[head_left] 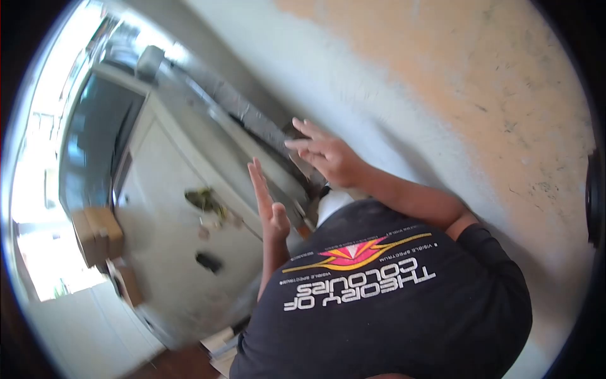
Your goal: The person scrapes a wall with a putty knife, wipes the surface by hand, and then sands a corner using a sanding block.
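Note:
My left hand [273,211] is raised in front of my chest, fingers straight up and thumb to the side, with nothing in it. To its right and a little higher, my right hand [331,158] has its fingers stretched and slightly spread, also holding nothing. A gap separates the two hands. Below them is my black T-shirt [379,316] with white lettering and a pink and yellow print. Behind my left hand, a green-yellow crumpled item [205,200] and a small black object [208,262] lie on a pale, dusty surface [170,265] that looks like a vehicle's body.
Brown cardboard boxes [98,235] stand at the left beside the pale surface. A dark glass pane [98,142] is at upper left. A wall [454,82] with peeling orange and white paint runs close along my right side. Flat pale items [221,350] lie near the bottom.

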The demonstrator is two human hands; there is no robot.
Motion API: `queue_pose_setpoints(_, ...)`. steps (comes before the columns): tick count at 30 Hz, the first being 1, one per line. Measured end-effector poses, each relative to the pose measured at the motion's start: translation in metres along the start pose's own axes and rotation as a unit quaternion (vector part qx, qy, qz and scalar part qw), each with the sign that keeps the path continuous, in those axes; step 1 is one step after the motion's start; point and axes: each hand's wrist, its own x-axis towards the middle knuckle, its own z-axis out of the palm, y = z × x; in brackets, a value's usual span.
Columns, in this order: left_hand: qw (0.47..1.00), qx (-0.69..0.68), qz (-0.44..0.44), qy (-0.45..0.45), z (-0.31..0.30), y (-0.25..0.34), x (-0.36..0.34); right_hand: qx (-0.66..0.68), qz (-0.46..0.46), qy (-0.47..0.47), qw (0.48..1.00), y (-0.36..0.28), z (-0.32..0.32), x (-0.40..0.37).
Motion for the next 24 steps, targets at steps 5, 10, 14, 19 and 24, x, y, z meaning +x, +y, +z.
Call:
queue_pose_setpoints(5,0.988,-0.026,0.054,-0.14,0.011,-0.048,0.083,-0.039,0.015,0.122,0.992,0.016,-0.021,-0.006)
queue_pose_setpoints(10,0.962,-0.032,0.152,-0.225,0.022,-0.032,0.15,-0.076,0.046,0.222,0.971,0.009,-0.027,-0.046)
queue_pose_setpoints(14,0.932,-0.039,0.221,-0.285,0.042,-0.038,0.18,-0.096,0.055,0.314,0.943,-0.008,-0.017,-0.08)
queue_pose_setpoints(19,0.877,-0.023,0.303,-0.372,0.069,-0.019,0.149,-0.092,0.098,0.435,0.89,-0.041,-0.007,-0.149)
queue_pose_setpoints(24,0.877,-0.023,0.312,-0.365,0.086,-0.006,0.07,-0.167,0.014,0.481,0.86,-0.068,0.0,-0.214)
